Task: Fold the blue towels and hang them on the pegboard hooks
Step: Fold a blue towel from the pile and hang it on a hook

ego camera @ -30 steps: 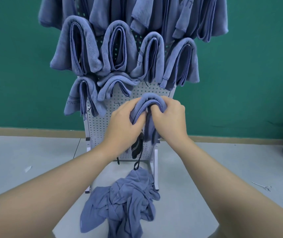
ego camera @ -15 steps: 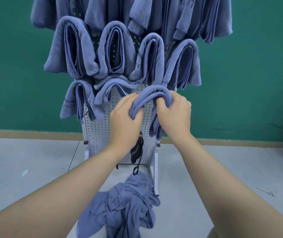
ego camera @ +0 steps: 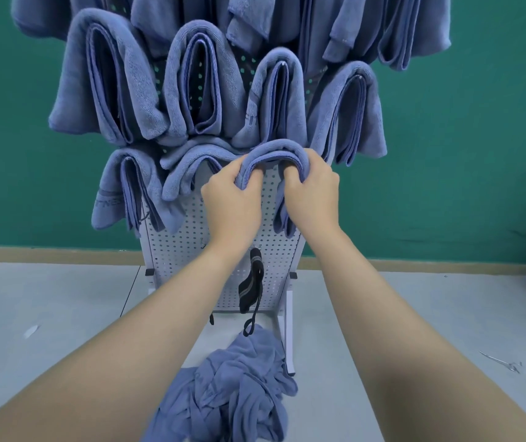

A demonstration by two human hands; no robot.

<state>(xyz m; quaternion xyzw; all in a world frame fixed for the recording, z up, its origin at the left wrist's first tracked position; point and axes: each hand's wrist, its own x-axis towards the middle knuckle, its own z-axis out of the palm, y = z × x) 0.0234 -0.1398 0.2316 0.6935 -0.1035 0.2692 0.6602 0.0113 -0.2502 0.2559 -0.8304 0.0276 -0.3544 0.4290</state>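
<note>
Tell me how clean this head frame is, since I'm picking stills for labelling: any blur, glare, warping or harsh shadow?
Head view: lighting soft and even, no glare; the folded towel and both hands, left hand and right hand, look reasonably sharp; wide-angle warping bows the pegboard edges and stretches the forearms; the loose towel pile looks slightly soft; shadows faint.
</note>
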